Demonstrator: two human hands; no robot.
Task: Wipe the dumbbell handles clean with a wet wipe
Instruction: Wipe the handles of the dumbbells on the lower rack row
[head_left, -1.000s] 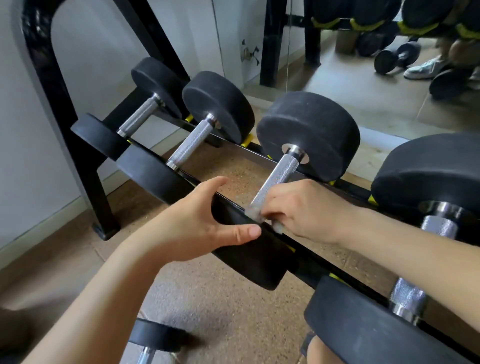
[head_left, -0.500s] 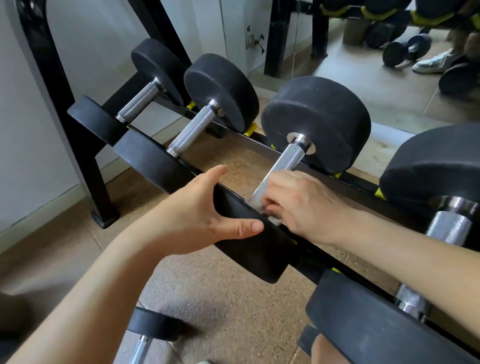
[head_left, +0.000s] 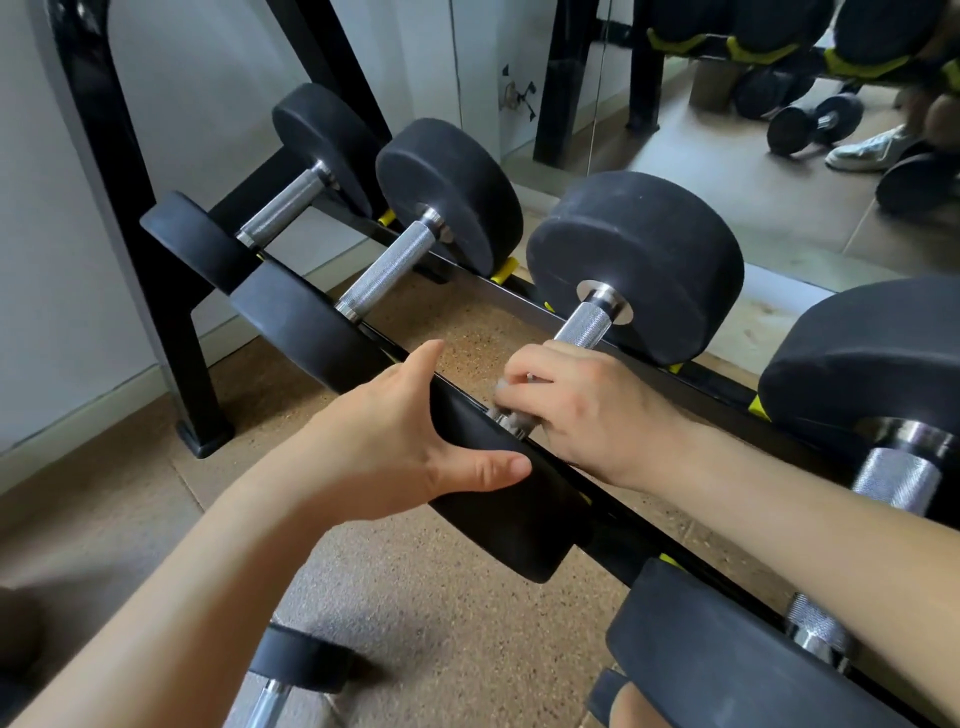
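Floor: speckled brown cork-like flooring (head_left: 467, 649) runs under everything, with a pale wall (head_left: 31, 260) on the left and a mirror (head_left: 727, 156) on the far side.
Rack: a black frame (head_left: 161, 322) carries a sloping row of black dumbbells on two rails, chrome handles pointing from near to far.
Dumbbell being cleaned: third from the left, its far head (head_left: 639, 260) on the far rail and its near head (head_left: 514, 514) on the near rail.
Handle: the knurled chrome handle (head_left: 584, 325) shows only at its far end; the rest lies under the right hand.
Wet wipe: a small whitish wet wipe (head_left: 511, 423) peeks out under the fingers at the near end of the handle, close to the near head.
Right hand: the right hand (head_left: 587, 410) is curled over the handle from above, fingers closed round the wipe and the bar.
Left hand: the left hand (head_left: 395, 441) braces the near head's left edge, forefinger straight along the rim, thumb stretched across the face, nothing enclosed.
Change: a second ago the right hand sat lower, against the near head, with more bare handle showing; it has slid toward the far head. Half a second ago it was about where it is now. The left hand has kept its place.
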